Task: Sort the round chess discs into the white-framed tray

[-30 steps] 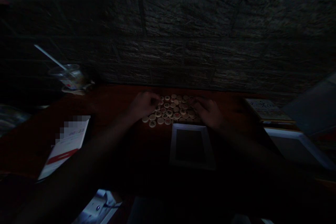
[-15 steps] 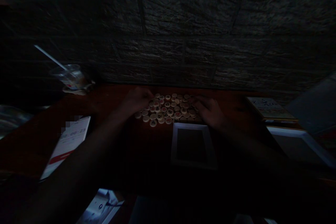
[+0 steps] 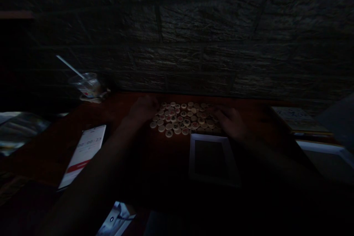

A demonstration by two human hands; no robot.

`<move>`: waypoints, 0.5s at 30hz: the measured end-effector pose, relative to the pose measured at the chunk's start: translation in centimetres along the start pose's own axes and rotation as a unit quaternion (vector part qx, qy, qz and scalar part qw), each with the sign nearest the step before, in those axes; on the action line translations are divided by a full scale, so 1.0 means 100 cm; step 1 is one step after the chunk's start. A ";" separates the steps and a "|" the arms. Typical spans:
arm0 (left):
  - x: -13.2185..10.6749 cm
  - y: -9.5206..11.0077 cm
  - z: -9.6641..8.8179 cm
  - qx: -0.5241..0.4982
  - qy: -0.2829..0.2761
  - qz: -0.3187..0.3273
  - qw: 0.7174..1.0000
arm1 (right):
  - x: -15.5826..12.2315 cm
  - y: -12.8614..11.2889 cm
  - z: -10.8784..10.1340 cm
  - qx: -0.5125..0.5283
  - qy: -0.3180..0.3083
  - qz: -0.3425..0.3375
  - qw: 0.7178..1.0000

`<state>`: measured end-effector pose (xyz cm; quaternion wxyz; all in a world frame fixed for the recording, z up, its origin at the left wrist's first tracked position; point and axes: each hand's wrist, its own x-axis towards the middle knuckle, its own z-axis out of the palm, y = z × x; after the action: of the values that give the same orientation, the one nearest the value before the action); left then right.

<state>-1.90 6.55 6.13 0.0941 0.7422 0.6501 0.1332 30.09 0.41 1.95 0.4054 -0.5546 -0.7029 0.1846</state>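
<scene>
Round wooden xiangqi pieces (image 3: 181, 120) lie in a loose, single-layer cluster on the dark red table top (image 3: 124, 105), some with red characters and some with black. My left hand (image 3: 142, 110) is palm down at the cluster's left edge, dim and with its fingers hard to make out. My right hand (image 3: 231, 123) lies over the cluster's right edge, fingers spread on the pieces. No piece shows clearly held in either hand.
A white-framed tray (image 3: 212, 160) sits just below the pieces. A phone or white card (image 3: 83, 156) lies left, near a clear plastic cup with a straw (image 3: 88, 85). Calligraphy paper (image 3: 298, 118) and another white frame (image 3: 323, 158) lie right. A brick wall (image 3: 193, 25) stands behind.
My hands have drawn apart toward the cluster's sides, and the pieces sit slightly more spread. The whole view has shifted, with everything lying further right in the frame.
</scene>
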 end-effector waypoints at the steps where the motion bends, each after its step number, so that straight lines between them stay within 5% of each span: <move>1: 0.000 0.001 0.001 0.009 -0.008 -0.001 1.000 | 0.000 0.000 0.000 0.002 0.001 -0.002 1.000; 15: 0.007 -0.001 0.012 -0.003 -0.023 0.013 1.000 | 0.000 0.000 0.000 0.010 -0.007 -0.005 1.000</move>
<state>-1.50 7.32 5.06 0.1094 0.7531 0.6377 0.1194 30.10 0.35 1.98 0.4068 -0.5453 -0.7068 0.1939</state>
